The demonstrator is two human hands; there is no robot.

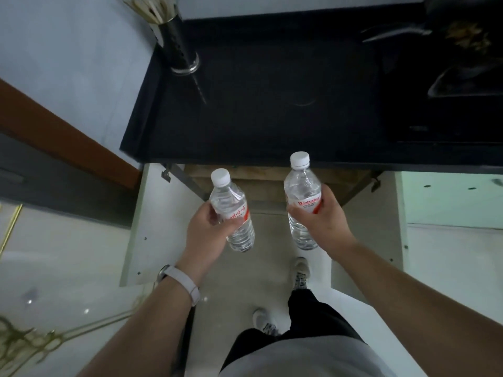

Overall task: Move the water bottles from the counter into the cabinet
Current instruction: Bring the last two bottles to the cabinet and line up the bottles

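The dark counter [272,104], beyond both hands, carries no bottle in the part that shows, so the lifting step looks done. Below its front edge the cabinet [272,186] stands with both doors swung wide, its wooden inside showing just past the hands. The right hand [318,216] is wrapped around the labelled middle of one water bottle [302,186], held upright in the air. The left hand [206,227] is closed the same way around a second water bottle [231,202], tilted a little. Neither bottle is inside yet; what is left, I judge, is lowering both in and letting go.
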